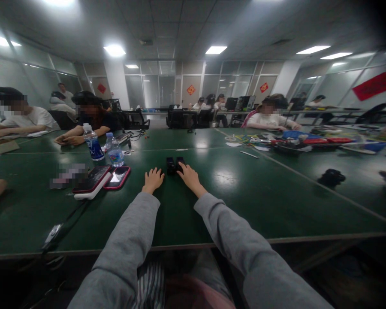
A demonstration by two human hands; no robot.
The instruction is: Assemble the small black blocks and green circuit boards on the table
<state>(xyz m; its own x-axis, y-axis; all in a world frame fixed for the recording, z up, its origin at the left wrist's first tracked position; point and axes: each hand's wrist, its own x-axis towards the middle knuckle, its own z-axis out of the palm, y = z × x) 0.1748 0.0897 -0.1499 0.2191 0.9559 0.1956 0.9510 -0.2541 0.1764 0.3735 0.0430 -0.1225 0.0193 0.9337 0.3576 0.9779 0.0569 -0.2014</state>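
Both my arms, in grey sleeves, stretch forward over a dark green table (251, 201). My left hand (153, 180) lies flat on the table with its fingers spread, holding nothing, just left of two small black box-like objects (174, 165). My right hand (188, 174) rests beside them, its fingertips touching the right one. Its fingers look extended rather than wrapped round anything.
Two phones, one in a red case (117, 177), lie on a white slab at my left, with two water bottles (93, 146) behind. A cable and plug (53, 234) lie near the front edge. A black object (331, 177) sits right. Several people sit around the tables.
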